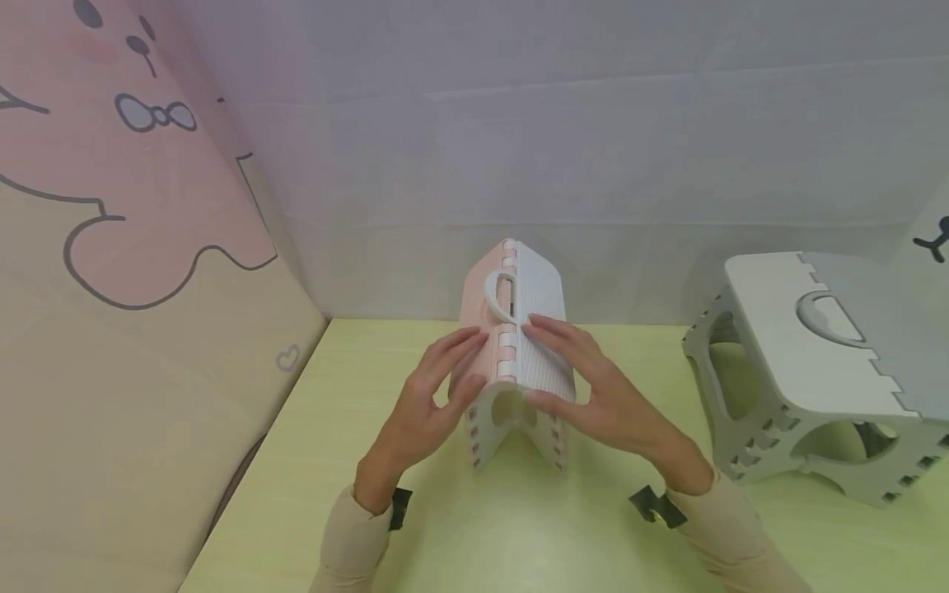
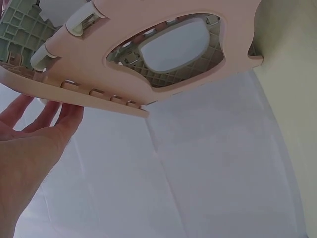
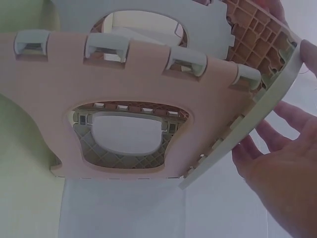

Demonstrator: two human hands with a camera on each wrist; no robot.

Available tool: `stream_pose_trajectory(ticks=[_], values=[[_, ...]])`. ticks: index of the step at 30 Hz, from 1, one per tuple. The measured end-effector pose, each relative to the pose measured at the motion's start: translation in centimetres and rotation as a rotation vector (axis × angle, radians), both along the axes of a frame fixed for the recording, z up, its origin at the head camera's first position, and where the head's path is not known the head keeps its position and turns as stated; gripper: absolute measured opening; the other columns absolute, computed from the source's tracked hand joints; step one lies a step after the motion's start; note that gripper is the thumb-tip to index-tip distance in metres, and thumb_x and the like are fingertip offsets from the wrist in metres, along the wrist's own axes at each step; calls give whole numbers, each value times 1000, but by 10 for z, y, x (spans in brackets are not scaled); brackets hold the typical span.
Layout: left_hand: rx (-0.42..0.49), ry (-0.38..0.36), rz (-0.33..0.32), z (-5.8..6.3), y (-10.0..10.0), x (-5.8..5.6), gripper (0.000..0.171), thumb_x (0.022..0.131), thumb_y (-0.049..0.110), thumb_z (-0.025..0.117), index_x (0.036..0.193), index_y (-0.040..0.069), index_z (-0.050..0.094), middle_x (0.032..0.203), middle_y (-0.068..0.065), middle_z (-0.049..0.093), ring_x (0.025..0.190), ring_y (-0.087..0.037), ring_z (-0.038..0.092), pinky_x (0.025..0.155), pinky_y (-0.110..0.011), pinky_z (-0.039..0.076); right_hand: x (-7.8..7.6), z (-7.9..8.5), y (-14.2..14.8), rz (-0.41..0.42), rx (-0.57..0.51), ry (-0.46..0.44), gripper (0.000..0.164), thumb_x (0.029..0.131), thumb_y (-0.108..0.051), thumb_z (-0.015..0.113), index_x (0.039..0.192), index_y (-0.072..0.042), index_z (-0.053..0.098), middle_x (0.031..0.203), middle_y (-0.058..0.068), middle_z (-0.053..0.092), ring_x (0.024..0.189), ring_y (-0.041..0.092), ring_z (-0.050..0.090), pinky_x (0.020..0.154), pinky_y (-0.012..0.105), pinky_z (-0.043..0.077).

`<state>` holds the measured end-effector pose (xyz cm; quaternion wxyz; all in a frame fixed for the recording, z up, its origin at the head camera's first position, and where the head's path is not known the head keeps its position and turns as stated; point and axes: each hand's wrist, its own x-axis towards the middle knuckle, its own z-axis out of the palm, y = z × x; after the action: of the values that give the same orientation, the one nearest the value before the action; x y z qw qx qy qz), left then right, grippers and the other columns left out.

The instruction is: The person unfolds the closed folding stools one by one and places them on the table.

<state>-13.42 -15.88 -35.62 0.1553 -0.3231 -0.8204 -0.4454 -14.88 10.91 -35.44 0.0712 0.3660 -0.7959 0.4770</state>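
Note:
A pink-and-white folding step stool (image 1: pixel 544 284) stands half folded in the head view, its hinged top peaked like a roof. A loop handle (image 1: pixel 495 296) sticks up beside the ridge. My left hand (image 1: pixel 423 408) rests on the pink half, fingers spread. Against the white half lies my right hand (image 1: pixel 608 395), its thumb near the front edge. From below, the left wrist view shows the left fingers (image 2: pixel 69 116) touching the panel's outer side. In the right wrist view, a pink leg panel (image 3: pixel 129 79) with a cut-out hangs between the top halves.
A larger white-and-grey folding stool (image 1: pixel 778 329) stands unfolded on the right of the yellow-green table (image 1: pixel 356 362). Behind is a pale cloth backdrop (image 1: pixel 593 148). Printed fabric with a pink cartoon animal (image 1: pixel 148 222) hangs on the left.

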Motion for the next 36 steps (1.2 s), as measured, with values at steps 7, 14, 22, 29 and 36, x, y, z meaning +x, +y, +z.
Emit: stream_pose_trajectory(ticks=[7,14,22,29,36], values=[[-35,13,9,0,1,2,50,109,33,53,151,7,51,158,-10,43,144,-28,38,111,-49,44,-1,-2,-1,4,-6,22,77,92,-15,78,159,-18,41,165,3,32,149,29,30,109,64,39],[-61,-4,24,1,0,4,48,108,27,55,152,9,51,159,-8,42,146,-26,37,112,-49,43,0,1,-3,-9,16,40,73,92,-19,78,156,-21,45,164,5,33,146,31,32,105,64,43],[-90,-5,18,2,-2,4,48,108,27,55,154,11,49,160,-8,40,147,-25,35,113,-50,41,-1,3,-1,12,15,48,73,91,-17,79,156,-19,47,164,6,32,146,33,32,104,64,44],[-122,-10,6,3,-3,4,49,109,29,52,155,12,47,161,-7,38,148,-24,33,116,-51,38,-3,4,1,28,12,60,73,89,-14,81,154,-17,48,163,8,34,146,34,33,103,64,46],[-147,-23,-10,5,-4,4,50,110,28,51,156,12,45,163,-7,35,149,-24,31,116,-51,38,-3,4,2,28,25,82,73,89,-14,81,155,-17,48,163,9,34,145,35,35,101,63,48]])
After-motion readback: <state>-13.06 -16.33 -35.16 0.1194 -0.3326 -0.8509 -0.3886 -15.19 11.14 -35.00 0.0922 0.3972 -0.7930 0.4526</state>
